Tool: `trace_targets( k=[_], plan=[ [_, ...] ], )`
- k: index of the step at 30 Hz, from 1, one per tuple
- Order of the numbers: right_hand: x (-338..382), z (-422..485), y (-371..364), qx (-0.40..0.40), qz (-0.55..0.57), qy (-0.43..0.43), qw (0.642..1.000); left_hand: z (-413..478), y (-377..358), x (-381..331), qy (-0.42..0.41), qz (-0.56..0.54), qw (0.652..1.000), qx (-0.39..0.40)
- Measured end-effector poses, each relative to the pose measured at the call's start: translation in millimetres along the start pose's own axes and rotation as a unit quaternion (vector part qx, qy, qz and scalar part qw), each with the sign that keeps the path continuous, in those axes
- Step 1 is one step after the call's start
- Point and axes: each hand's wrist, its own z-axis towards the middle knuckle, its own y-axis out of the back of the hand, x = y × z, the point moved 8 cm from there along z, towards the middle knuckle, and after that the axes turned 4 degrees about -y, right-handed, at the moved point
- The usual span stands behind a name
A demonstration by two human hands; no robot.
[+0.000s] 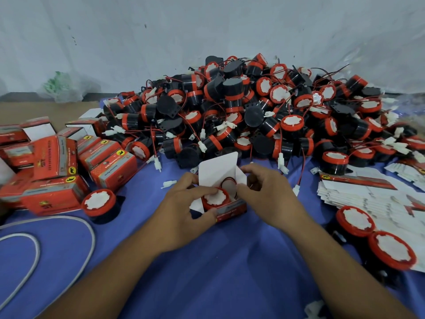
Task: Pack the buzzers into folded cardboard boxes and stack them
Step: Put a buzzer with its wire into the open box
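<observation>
Buzzer (pixel 216 197), one, in box (pixel 232 207) (flap up); left hand (pixel 184 215), right hand (pixel 269 192) fingers (pixel 249 188) holding box.

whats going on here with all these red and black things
A person is packing buzzers into small red boxes. The left hand and right hand both hold an open box on the blue cloth, with one buzzer sitting in it and its white flap up, not yet closed. A pile of loose buzzers lies behind, closed boxes are heaped at the left, and flat unfolded boxes lie at the right.
</observation>
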Motion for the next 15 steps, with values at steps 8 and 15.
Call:
trace_targets(
  k=[8, 15],
  plan=[
    [9.0, -0.3, -0.1, -0.023, -0.125, 0.112, 0.985, -0.2, -0.8, -0.2, 0.015, -0.012, 1.000, 0.009],
    [11.4, -3.8, -10.1, 0.046, -0.167, 0.141, 0.975, 1.8, 0.5, -4.5, 0.006, 0.000, 1.000, 0.011]
  ],
)
